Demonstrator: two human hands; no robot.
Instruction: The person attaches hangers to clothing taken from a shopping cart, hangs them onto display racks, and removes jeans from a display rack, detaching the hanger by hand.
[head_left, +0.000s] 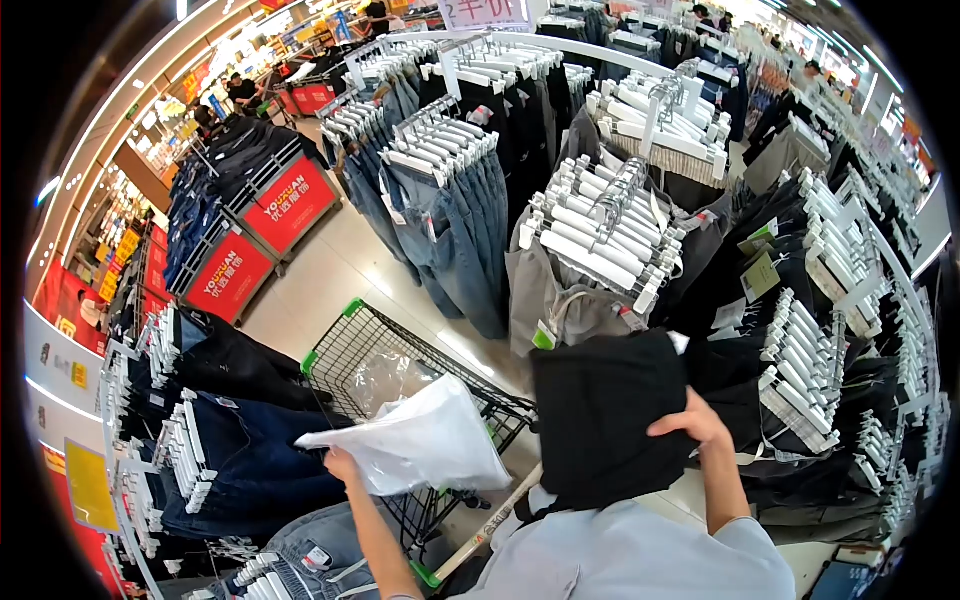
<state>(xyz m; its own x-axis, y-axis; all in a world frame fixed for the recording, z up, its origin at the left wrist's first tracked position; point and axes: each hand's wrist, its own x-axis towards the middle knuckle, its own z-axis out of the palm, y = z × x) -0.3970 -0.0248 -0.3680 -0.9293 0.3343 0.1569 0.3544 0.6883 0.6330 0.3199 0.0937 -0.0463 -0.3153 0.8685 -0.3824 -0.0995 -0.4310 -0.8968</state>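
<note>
While the lower-centre cart [340, 350] is partly hidden, a white bundle [430, 435] is gripped by the left hand [342, 465], black cloth [608, 420] by the right hand [699, 420].

- Some fingers of my right hand [697, 418] hide behind the folded black cloth garment [605, 420].
- My glossy white plastic bag [430, 440] covers part of the green-cornered black wire cart [309, 363].
- The top edge cuts the white, red-lettered sign [485, 12].
- I can't read the pale handle's [490, 528] tiny print.

The person's bare left forearm [380, 540] stretches forward to a left hand [342, 466] closed in a grip, while the bent right forearm [724, 490] angles inward, the right hand [697, 422] gripping with thumb extended leftward.
</note>
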